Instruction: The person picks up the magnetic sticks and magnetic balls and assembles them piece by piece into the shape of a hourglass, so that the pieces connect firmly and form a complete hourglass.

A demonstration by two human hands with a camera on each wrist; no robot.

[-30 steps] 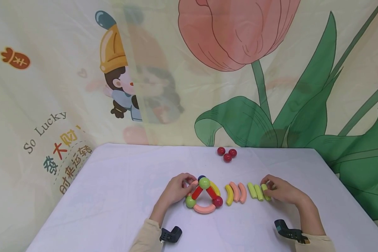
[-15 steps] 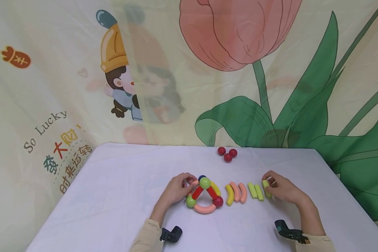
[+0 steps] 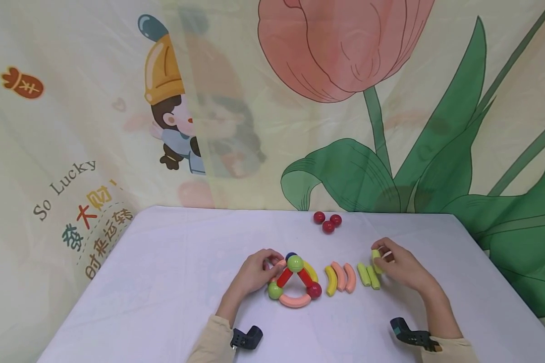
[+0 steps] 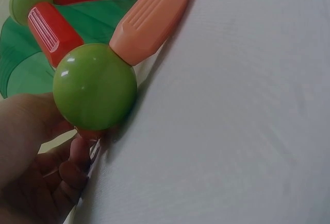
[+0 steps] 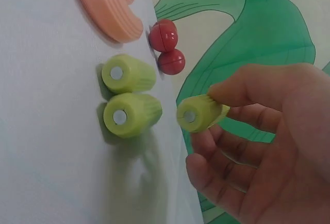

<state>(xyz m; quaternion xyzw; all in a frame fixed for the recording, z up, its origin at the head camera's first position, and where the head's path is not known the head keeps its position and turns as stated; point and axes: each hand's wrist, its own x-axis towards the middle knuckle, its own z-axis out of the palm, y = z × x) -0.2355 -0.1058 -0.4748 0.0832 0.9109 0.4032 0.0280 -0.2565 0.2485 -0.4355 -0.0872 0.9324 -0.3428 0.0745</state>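
Note:
My left hand point(image 3: 253, 275) holds the left side of a toy triangle point(image 3: 294, 283) made of red sticks point(image 4: 51, 31), green balls point(image 4: 95, 86), a red ball and a pink curved piece point(image 4: 152, 18). My right hand point(image 3: 397, 267) pinches a light green stick point(image 3: 376, 260) lifted just off the table; in the right wrist view the stick point(image 5: 202, 113) sits between thumb and fingers. Two more green sticks point(image 3: 368, 275) lie on the table beside it.
A yellow curved piece point(image 3: 330, 280) and two pink curved pieces point(image 3: 344, 277) lie between the triangle and the green sticks. Three red balls point(image 3: 327, 221) sit near the table's far edge. A printed cloth hangs behind the white table point(image 3: 172, 262).
My right hand has picked the rightmost green stick off the table and moved it up and slightly left. The left hand and the triangle have stayed put.

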